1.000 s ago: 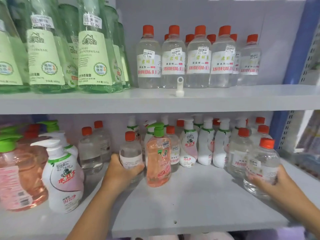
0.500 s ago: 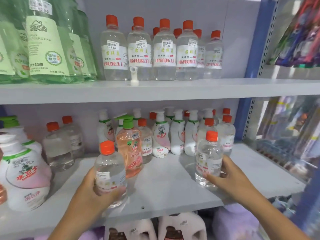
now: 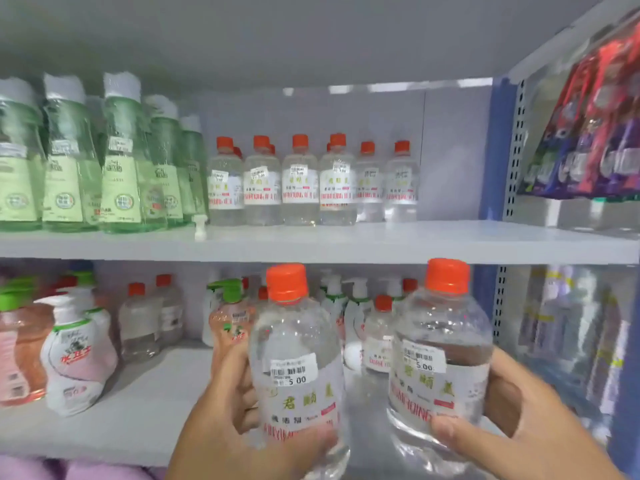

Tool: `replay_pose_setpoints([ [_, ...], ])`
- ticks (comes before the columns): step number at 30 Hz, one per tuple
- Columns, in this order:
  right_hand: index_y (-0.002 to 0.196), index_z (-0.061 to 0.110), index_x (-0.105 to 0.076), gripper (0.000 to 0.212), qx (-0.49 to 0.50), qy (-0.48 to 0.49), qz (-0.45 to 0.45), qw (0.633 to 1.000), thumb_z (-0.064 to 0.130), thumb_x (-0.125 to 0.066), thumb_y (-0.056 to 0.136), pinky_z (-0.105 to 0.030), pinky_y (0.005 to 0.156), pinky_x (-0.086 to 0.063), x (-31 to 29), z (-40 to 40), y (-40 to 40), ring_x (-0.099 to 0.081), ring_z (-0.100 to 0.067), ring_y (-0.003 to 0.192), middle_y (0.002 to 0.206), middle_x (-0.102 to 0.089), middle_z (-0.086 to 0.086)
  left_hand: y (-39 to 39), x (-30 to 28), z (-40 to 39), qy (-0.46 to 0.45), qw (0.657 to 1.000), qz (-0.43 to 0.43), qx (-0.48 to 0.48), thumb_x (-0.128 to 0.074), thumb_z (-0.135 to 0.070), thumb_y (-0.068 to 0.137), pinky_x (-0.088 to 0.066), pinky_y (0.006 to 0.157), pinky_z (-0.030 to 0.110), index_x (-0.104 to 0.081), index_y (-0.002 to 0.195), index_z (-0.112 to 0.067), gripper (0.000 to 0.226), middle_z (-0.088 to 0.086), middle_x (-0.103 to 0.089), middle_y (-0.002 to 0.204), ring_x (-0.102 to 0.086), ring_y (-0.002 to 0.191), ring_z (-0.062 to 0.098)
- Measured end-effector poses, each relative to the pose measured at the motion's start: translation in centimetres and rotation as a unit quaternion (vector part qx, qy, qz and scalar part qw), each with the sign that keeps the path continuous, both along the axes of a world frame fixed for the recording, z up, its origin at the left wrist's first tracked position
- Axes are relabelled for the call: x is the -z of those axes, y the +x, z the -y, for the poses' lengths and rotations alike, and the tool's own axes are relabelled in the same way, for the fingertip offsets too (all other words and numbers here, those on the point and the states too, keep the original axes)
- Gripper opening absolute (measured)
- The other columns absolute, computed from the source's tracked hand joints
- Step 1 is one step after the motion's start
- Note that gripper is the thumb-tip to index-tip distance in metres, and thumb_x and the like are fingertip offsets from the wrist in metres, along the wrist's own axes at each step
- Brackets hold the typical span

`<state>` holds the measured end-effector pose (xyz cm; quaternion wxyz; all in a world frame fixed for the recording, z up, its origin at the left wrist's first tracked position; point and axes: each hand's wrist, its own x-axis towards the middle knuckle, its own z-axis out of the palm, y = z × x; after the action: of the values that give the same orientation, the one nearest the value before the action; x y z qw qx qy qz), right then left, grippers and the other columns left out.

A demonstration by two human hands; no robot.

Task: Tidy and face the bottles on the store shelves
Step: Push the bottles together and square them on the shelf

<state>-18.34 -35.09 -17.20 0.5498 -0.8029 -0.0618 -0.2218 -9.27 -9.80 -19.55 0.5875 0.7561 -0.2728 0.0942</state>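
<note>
while each hand is gripping one upright clear bottle, left hand point(image 3: 235, 424) on the left bottle point(image 3: 298, 362) and right hand point(image 3: 512, 420) on the right bottle point(image 3: 443, 344), both are sitting below the matching upper-shelf row point(image 3: 311, 188).

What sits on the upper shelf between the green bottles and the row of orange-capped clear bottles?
In the head view, a small white pump nozzle stands loose at the upper shelf edge, between the green bottles and the clear orange-capped row.
</note>
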Motion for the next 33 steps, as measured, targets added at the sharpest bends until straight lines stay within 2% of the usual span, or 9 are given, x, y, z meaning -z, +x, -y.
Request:
replay_pose_setpoints([
  [2, 0.104, 0.054, -0.073, 0.08, -0.008, -0.03, 0.066, 0.997, 0.044, -0.1, 0.029, -0.011, 0.069, -0.056, -4.9, 0.7, -1.9, -0.076, -0.004, 0.092, 0.102, -0.079, 0.014, -2.2, -4.1, 1.3, -0.093, 0.992, 0.048, -0.07, -0.065, -0.02, 0.097, -0.041, 0.035, 0.006, -0.067, 0.07, -0.001, 0.032, 0.001, -0.064, 0.043, -0.057, 0.032, -0.003],
  [4, 0.105, 0.053, -0.072, 0.085, -0.016, -0.044, 0.127, 0.991, 0.071, -0.091, 0.024, -0.015, 0.071, -0.058, -9.3, 2.1, -2.5, -0.076, -0.004, 0.092, 0.101, -0.079, 0.015, -3.0, -8.4, 2.8, -0.065, 0.994, 0.083, 0.032, -0.089, -0.029, 0.075, -0.048, 0.048, 0.004, -0.076, 0.076, -0.031, 0.014, -0.007, -0.075, 0.063, -0.069, 0.053, -0.004],
  [5, 0.107, 0.05, -0.072, 0.082, -0.011, -0.052, 0.151, 0.987, 0.074, -0.088, 0.03, -0.02, 0.076, -0.06, -11.4, 2.8, -2.4, -0.075, -0.004, 0.094, 0.102, -0.079, 0.015, -3.4, -11.2, 3.9, -0.046, 0.994, 0.094, 0.036, -0.097, -0.043, 0.051, -0.054, 0.056, 0.009, -0.071, 0.085, -0.048, 0.043, -0.015, -0.078, 0.081, -0.074, 0.07, -0.002],
  [11, 0.111, 0.028, -0.073, 0.055, 0.064, -0.075, 0.096, 0.99, 0.045, -0.09, 0.062, -0.029, 0.083, -0.053, -17.7, 7.8, 4.2, -0.075, -0.009, 0.095, 0.1, -0.079, 0.013, 2.3, -19.2, 9.1, -0.008, 0.994, 0.107, -0.023, -0.092, -0.06, 0.053, -0.055, 0.082, 0.03, -0.059, 0.119, -0.038, 0.077, -0.021, -0.076, 0.102, -0.073, 0.092, -0.002],
  [15, 0.104, 0.032, -0.075, 0.032, 0.114, -0.113, 0.008, 0.987, 0.041, -0.087, 0.076, -0.024, 0.067, -0.054, -17.4, 10.6, 8.8, -0.075, -0.005, 0.085, 0.095, -0.079, 0.014, 8.0, -20.2, 12.0, 0.073, 0.994, 0.07, -0.04, -0.09, -0.049, 0.067, -0.058, 0.07, 0.03, -0.062, 0.111, -0.033, 0.055, -0.014, -0.075, 0.103, -0.072, 0.091, 0.006],
  [21, 0.108, 0.037, -0.071, 0.024, 0.124, -0.166, -0.094, 0.974, 0.038, -0.08, 0.085, -0.041, 0.098, -0.056, -17.9, 13.1, 14.2, -0.072, -0.013, 0.102, 0.109, -0.076, 0.011, 13.1, -20.7, 14.5, 0.159, 0.984, 0.069, -0.039, -0.092, -0.038, 0.071, -0.062, 0.072, 0.028, -0.063, 0.098, -0.035, 0.04, -0.014, -0.074, 0.096, -0.072, 0.087, 0.007],
  [27, 0.126, 0.017, -0.056, 0.047, 0.166, -0.275, -0.181, 0.93, 0.028, -0.077, 0.085, -0.027, 0.066, -0.059, -21.3, 13.1, 17.3, -0.07, -0.02, 0.081, 0.098, -0.071, -0.006, 16.1, -22.6, 16.7, 0.303, 0.929, 0.172, -0.126, -0.093, -0.056, 0.058, -0.052, 0.08, 0.031, -0.045, 0.128, -0.024, 0.091, -0.006, -0.059, 0.124, -0.063, 0.108, 0.018],
  [30, 0.15, 0.016, -0.027, 0.087, 0.168, -0.28, -0.228, 0.917, 0.027, -0.081, 0.083, -0.037, 0.087, -0.062, -23.3, 13.4, 19.0, -0.074, -0.024, 0.092, 0.115, -0.069, -0.014, 17.7, -23.5, 17.8, 0.389, 0.875, 0.228, -0.178, -0.087, -0.071, 0.053, -0.052, 0.091, 0.039, -0.033, 0.144, -0.019, 0.118, 0.002, -0.048, 0.139, -0.055, 0.124, 0.026],
  [33, 0.143, 0.017, -0.035, 0.079, 0.128, -0.257, -0.248, 0.925, 0.031, -0.084, 0.083, -0.042, 0.096, -0.058, -24.0, 14.2, 20.9, -0.068, -0.031, 0.11, 0.134, -0.06, -0.015, 18.7, -23.6, 18.7, 0.438, 0.825, 0.274, -0.229, -0.078, -0.082, 0.054, -0.051, 0.091, 0.039, -0.049, 0.134, -0.018, 0.106, 0.001, -0.054, 0.128, -0.054, 0.119, 0.024],
])
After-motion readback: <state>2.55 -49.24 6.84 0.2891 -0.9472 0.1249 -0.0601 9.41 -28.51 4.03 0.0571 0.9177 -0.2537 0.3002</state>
